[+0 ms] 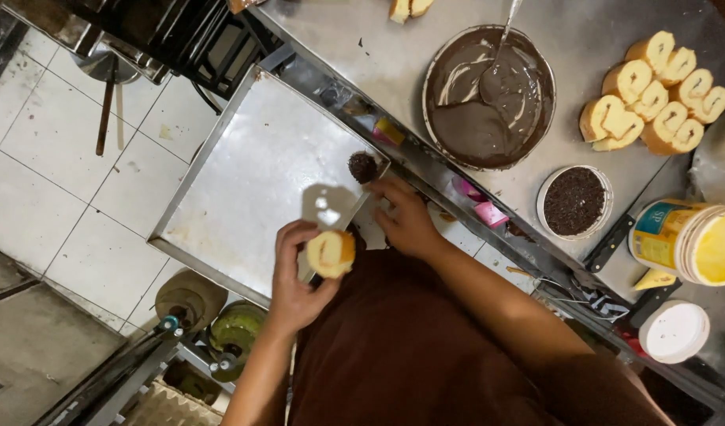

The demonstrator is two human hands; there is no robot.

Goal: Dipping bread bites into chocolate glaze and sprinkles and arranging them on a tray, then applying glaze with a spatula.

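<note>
Two hands were over the big steel tray (244, 181), with the chocolate bowl (428, 95) well beyond the right hand (410, 225). The left hand (295, 276) was curled shut round a roll-cake slice (331, 252), spiral face up, axis toward the camera. The right hand lay loosely open, apparently empty, just beside a small coated piece (363, 166).

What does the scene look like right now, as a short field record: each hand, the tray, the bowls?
left hand: holds a roll cake slice, spiral face showing
right hand: at the near edge of the tray, grip unclear
tray: metal, one chocolate-coated piece in its corner
large bowl: melted chocolate with a spoon in it
small bowl: dark sprinkles
uncoated slices: clustered right of the large bowl
yellow tub: open, lid beside it
</note>
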